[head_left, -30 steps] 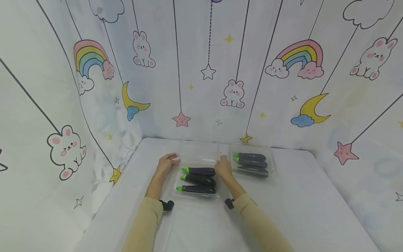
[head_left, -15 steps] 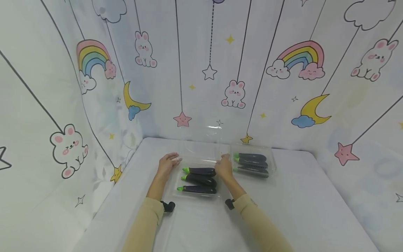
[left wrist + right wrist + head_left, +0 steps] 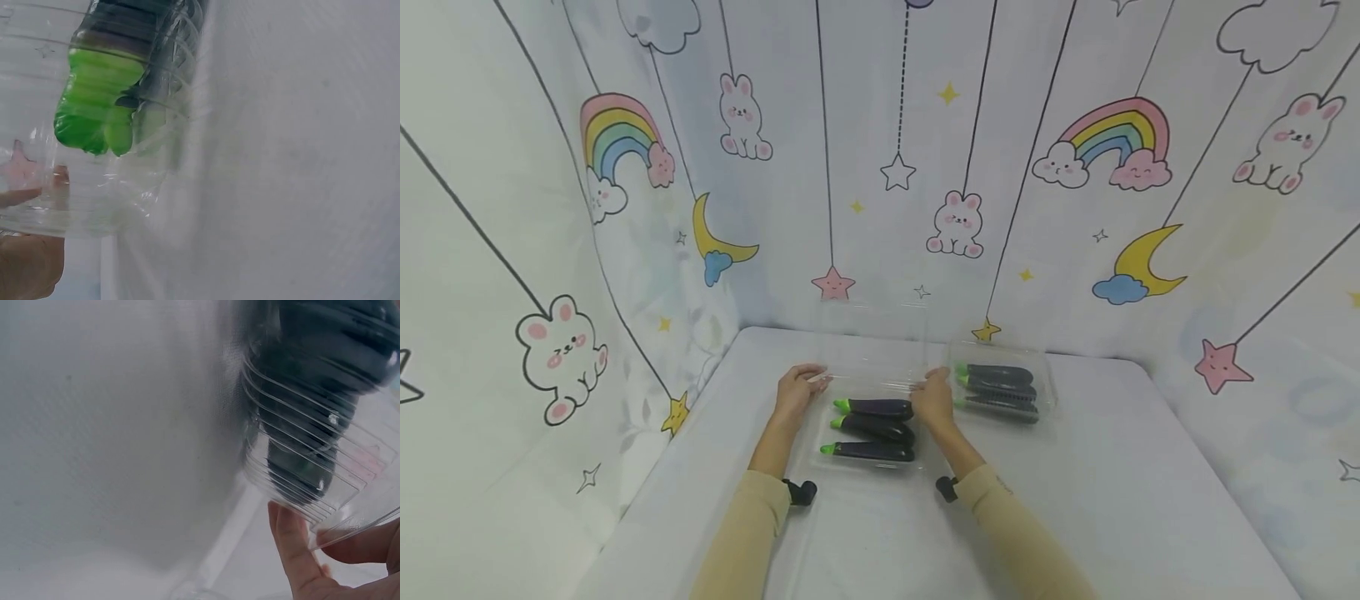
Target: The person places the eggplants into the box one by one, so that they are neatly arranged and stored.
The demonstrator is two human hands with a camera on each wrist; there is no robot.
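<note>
Three dark purple eggplants with bright green stem ends lie side by side in a clear plastic clamshell box on the table. Its transparent lid stands raised at the back. At the back left corner, my left hand grips the box's edge; its fingers show partly through the plastic in the left wrist view. My right hand pinches the rim at the back right corner. In the right wrist view its thumb and fingers meet the plastic there, beside the dark eggplant ends.
A second clear box holding several eggplants sits on the table just right of my right hand. Behind the table hangs a white curtain printed with rabbits, stars and rainbows. Each wrist carries a small black camera.
The clear lid has swung upward at the back, and its top edge now stands higher against the curtain. Both hands and the eggplants have stayed nearly in place.
</note>
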